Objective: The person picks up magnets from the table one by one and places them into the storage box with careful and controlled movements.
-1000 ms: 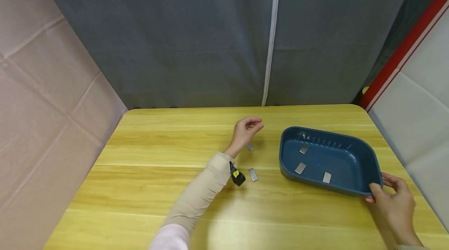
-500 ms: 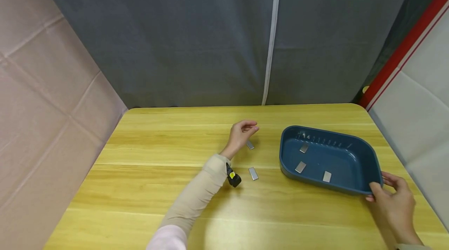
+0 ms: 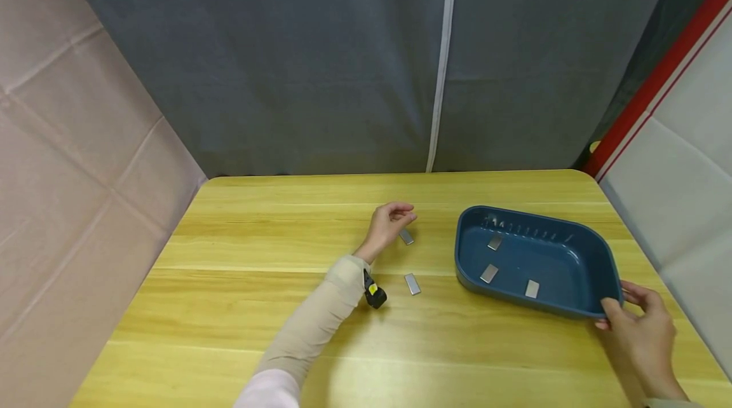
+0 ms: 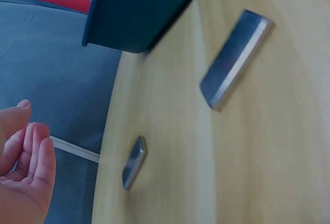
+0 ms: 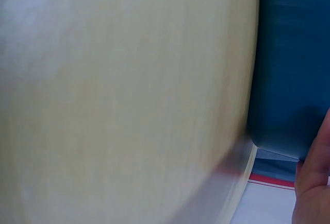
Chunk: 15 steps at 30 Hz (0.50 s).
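Note:
My left hand (image 3: 384,230) hovers above the middle of the table (image 3: 229,306), fingers loosely curled with nothing between them. Just under its fingertips lies a small flat grey metal block (image 3: 406,236), partly covered in the head view. A second grey block (image 3: 412,284) rests closer to me, right of the wrist; it also appears large in the left wrist view (image 4: 237,59). On the right, my right hand (image 3: 643,328) grips the near right corner of a blue rectangular plastic bin (image 3: 563,271), thumb over the rim and fingers outside.
Inside the bin lie three similar grey blocks: one at the back (image 3: 495,242), one in the middle (image 3: 488,273) and one by the near wall (image 3: 532,288). A dark grey curtain (image 3: 320,77) hangs behind the table, with light walls on both sides.
My left hand has shifted left and slightly toward me, coming over the farther loose block. The right hand keeps its grip on the bin, which stays in place.

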Motion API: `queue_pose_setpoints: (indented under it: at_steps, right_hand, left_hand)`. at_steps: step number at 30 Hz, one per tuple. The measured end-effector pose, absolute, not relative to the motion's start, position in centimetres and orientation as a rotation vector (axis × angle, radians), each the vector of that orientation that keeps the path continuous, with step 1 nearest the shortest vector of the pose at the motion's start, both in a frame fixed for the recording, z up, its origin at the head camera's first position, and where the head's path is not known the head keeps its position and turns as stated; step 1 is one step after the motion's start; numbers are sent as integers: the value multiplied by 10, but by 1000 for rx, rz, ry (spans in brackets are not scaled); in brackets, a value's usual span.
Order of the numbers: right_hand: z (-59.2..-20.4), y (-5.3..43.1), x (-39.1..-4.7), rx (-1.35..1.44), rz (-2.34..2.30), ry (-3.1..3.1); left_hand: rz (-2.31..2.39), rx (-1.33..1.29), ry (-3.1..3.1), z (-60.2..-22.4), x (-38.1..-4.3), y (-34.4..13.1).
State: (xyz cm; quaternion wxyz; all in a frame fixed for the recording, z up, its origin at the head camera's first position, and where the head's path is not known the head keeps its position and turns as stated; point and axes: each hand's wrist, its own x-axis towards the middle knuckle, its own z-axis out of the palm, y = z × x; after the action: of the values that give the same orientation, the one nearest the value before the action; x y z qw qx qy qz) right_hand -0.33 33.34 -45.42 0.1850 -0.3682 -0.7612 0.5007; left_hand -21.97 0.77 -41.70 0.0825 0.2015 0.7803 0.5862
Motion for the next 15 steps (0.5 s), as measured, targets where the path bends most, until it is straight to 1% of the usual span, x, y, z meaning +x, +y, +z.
queue_pose_setpoints:
  at_steps: [3, 9, 15]
  right_hand:
    - [-454, 333, -3, -1058, 1409, -2151]
    - [-453, 333, -4, -1065, 1395, -2150]
    - [-454, 332, -3, -1025, 1404, -2141]
  left_hand:
    - [1745, 589, 2325, -414, -216, 5]
    - [1688, 563, 2368, -443, -229, 2]
    - [1631, 524, 2405, -454, -232, -2]
